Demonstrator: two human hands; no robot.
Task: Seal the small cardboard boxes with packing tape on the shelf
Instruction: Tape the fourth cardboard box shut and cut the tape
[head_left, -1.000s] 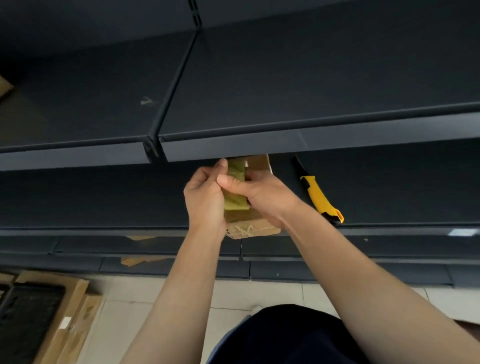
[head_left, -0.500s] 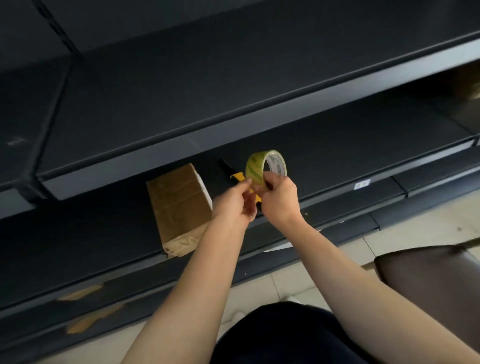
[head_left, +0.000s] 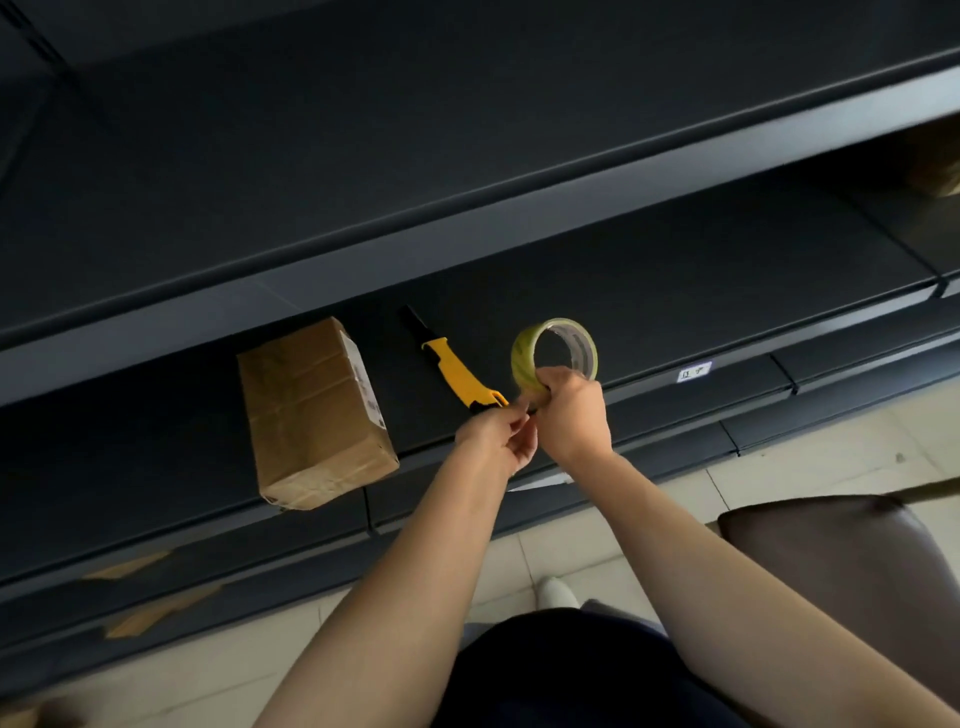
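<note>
Packing tape roll gripped in right hand over shelf edge, left hand pinching at its loose end, near utility knife and cardboard box; apparently end-freeing step, next likely needing a strip drawn toward box.

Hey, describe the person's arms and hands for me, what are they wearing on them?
The left forearm and right forearm are bare, with no sleeve in view. The left hand and right hand wear no gloves, and no watch, ring or bracelet shows.
</note>
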